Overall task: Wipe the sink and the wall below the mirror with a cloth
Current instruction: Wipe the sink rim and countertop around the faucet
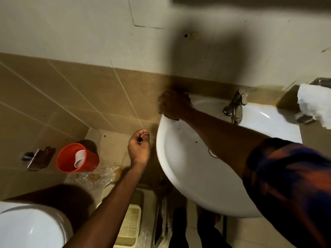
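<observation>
Left to right: our left hand hangs loosely curled at 9 o'clock of the washbasin, holding nothing visible. Our right hand is fisted at the basin's back-left corner, 11 o'clock, touching the tiled wall; the cloth is hidden under it, so we can't confirm the grip. Risk: swinging toward 1 o'clock knocks the tap.

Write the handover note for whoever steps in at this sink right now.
Right hand: pressed on the back left corner of the sink, fingers closed; the cloth itself cannot be made out.
Left hand: free beside the sink, loosely curled, seemingly empty.
Done: cannot tell; dark specks remain in the basin.
Left: the basin, around the tap, and the marked wall above.
</observation>
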Available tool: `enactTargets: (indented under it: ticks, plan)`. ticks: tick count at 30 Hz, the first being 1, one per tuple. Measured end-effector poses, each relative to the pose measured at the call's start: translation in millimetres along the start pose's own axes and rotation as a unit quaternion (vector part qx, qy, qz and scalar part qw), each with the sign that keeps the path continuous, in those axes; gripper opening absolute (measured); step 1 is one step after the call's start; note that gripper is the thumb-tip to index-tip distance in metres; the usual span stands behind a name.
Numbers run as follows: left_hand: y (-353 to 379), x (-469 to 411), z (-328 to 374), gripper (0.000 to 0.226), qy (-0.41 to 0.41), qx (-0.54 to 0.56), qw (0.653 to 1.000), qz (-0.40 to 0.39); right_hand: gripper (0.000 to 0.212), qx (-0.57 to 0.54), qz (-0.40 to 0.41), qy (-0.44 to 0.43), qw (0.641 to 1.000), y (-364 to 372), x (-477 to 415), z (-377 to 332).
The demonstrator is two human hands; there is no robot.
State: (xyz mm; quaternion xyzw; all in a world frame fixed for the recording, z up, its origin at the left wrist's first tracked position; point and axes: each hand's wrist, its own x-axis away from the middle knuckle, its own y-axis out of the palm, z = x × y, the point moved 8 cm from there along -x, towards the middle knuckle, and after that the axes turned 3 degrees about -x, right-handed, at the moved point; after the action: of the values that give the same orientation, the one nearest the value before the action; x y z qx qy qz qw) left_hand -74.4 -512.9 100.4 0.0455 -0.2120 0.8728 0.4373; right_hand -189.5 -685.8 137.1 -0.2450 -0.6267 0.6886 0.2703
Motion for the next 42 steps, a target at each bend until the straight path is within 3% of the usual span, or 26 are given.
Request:
enactTargets:
  ticks: [3, 7, 9, 13, 16, 21, 23, 27, 31, 33, 36, 38, 42]
  plan:
    - [20.2, 3.3, 1.9, 0.030, 0.008, -0.050, 0.997, -0.065, 0.033, -0.144, 0.048, 0.077, 0.985, -3.2, 28.2, -20.0]
    - [39.0, -2.2, 4.1, 0.015, 0.038, -0.109, 0.985, -0.126, 0.040, -0.218, 0.088, -0.020, 0.972, 5.3, 72.0, -44.7]
    - [40.4, -4.6, 4.6, 0.006, 0.016, -0.094, 0.988, -0.125, 0.041, -0.218, 0.095, -0.020, 0.971, 1.0, 64.8, -24.4]
    - [42.2, -9.8, 2.4, 0.024, -0.021, -0.096, 0.987, -0.124, 0.028, -0.257, 0.089, 0.088, 0.958, -10.6, 38.0, 41.3]
    - [42.9, -16.4, 1.5, 0.020, -0.047, -0.102, 0.987, -0.117, 0.040, -0.241, 0.056, 0.150, 0.957, 4.4, 52.3, 63.1]
    - [46.4, -25.4, 3.5, 0.013, -0.044, -0.134, 0.980, -0.142, 0.054, -0.214, 0.103, 0.283, 0.929, 31.8, 149.7, 97.1]
    - [46.6, -25.7, 8.0, 0.022, -0.034, -0.154, 0.978, -0.139, 0.053, -0.194, 0.100, 0.300, 0.929, 37.6, 159.2, 97.2]
    - [52.6, -30.4, 32.9, 0.062, 0.007, -0.184, 0.975, -0.122, 0.057, -0.200, 0.099, 0.392, 0.892, 38.8, 131.4, 88.1]
    - [83.0, -31.2, 67.5, 0.063, 0.143, -0.274, 0.936, -0.171, 0.059, -0.216, 0.058, 0.340, 0.913, 32.3, 103.3, 72.7]
    - [98.3, -33.6, 76.6, 0.059, 0.182, -0.305, 0.915, -0.191, 0.052, -0.233, 0.033, 0.226, 0.945, 20.5, 86.3, 56.0]
    - [116.9, -41.7, 71.4, 0.064, 0.200, -0.309, 0.910, -0.191, 0.040, -0.299, 0.030, 0.089, 0.949, -3.6, 83.4, 32.7]
    - [123.9, -36.7, 67.6, 0.063, 0.183, -0.282, 0.926, -0.173, 0.042, -0.300, 0.051, 0.126, 0.944, -3.0, 93.8, 42.5]
    - [124.4, -28.4, 69.8, 0.055, 0.192, -0.249, 0.942, -0.119, 0.048, -0.275, 0.125, 0.290, 0.908, 8.6, 111.8, 79.3]
